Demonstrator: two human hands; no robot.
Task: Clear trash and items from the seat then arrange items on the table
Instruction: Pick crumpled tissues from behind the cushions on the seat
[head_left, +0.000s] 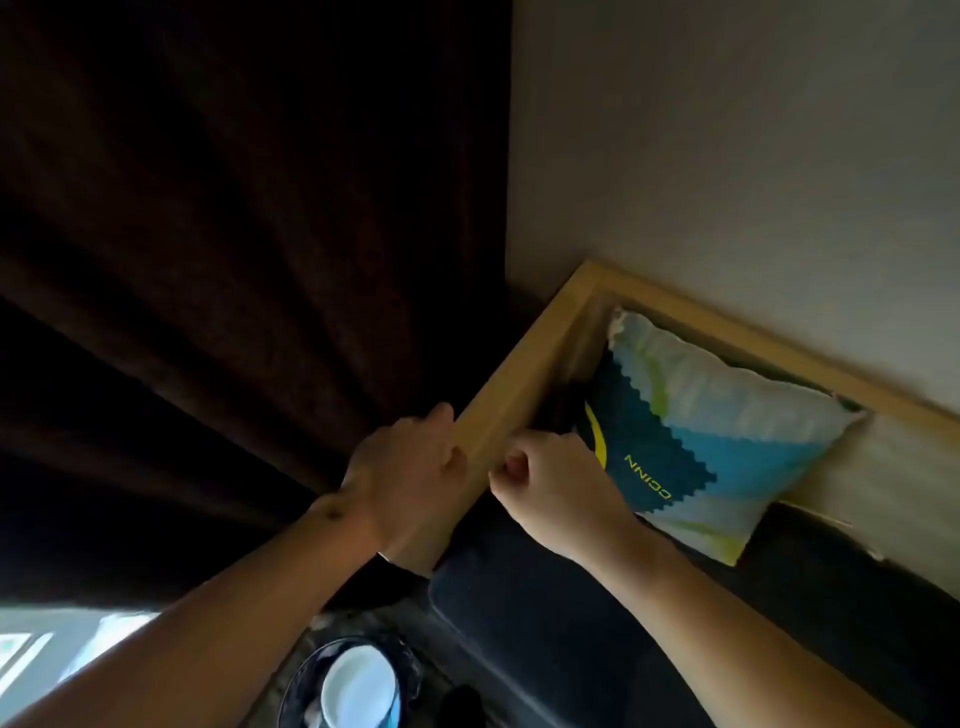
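Reaching up from the lower edge of the view, 2 bare arms meet at the wooden frame (524, 364) of the seat. Left hand (410, 467): fingers curled over the outer edge of the frame rail, thumb on the near side, so this grip is closed around the rail. Right hand (550, 483): fingers curled tight into the palm, thumb tucked against them, just beside the inner face of the same rail; whether this grip pinches anything small cannot be told, nothing shows between the fingers. The 2 hands are near each other, with the rail between them. Cushion (717, 436): printed in blue, teal, white and yellow-green with yellow lettering, tilted, leaning in the corner of the frame against the seat back and partly behind the right hand. Dark seat pad (571, 644) lies below the cushion and under the right forearm. Dark brown curtain (234, 234) fills the left side, hanging just beside the frame; pale wall (727, 130) above the seat. Bowl (358, 686), dark rim, white inside, at the bottom edge below the left forearm; its support is too dim to identify.
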